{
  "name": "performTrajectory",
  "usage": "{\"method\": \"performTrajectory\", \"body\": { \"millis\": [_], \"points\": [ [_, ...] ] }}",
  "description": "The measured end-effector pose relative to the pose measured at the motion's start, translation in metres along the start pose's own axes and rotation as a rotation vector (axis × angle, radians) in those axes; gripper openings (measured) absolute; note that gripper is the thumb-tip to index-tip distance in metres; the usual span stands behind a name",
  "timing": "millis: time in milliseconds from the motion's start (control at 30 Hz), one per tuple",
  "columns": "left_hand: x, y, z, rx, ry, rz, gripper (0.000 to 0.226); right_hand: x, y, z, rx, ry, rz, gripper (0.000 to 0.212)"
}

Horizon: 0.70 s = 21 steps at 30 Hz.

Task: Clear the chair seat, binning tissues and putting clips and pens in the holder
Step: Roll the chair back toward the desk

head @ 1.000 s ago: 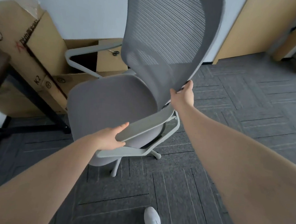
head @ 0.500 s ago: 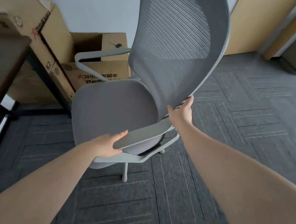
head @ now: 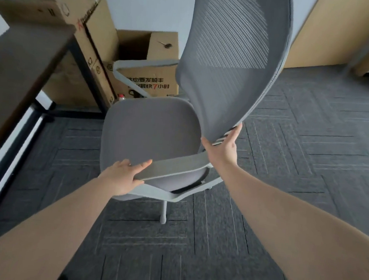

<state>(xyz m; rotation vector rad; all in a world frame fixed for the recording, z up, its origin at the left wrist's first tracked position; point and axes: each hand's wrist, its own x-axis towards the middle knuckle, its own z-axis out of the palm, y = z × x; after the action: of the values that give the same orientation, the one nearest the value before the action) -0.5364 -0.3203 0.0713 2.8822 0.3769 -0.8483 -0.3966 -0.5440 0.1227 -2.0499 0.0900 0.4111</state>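
Both hands grip the chair: left hand point(head: 123, 177) clasping the near armrest point(head: 173, 167), right hand point(head: 222, 149) the upright backrest point(head: 228, 66).

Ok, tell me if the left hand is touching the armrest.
Touching. The head view shows the left hand wrapped over the near end of the armrest, thumb on top, fingers under its edge.
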Motion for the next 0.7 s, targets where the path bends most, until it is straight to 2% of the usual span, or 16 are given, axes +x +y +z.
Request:
{"method": "performTrajectory", "body": {
  "millis": [367, 700],
  "points": [
    [-0.073, -0.031, 0.038, 0.019, 0.011, -0.004, 0.063, -0.089, 0.033, 0.02, -0.062, -0.003, -0.049, 0.108],
    [-0.145, -0.093, 0.082, 0.059, -0.003, -0.022, 0.062, -0.176, 0.055, 0.067, -0.145, -0.078, -0.104, 0.104]
  ]
}}
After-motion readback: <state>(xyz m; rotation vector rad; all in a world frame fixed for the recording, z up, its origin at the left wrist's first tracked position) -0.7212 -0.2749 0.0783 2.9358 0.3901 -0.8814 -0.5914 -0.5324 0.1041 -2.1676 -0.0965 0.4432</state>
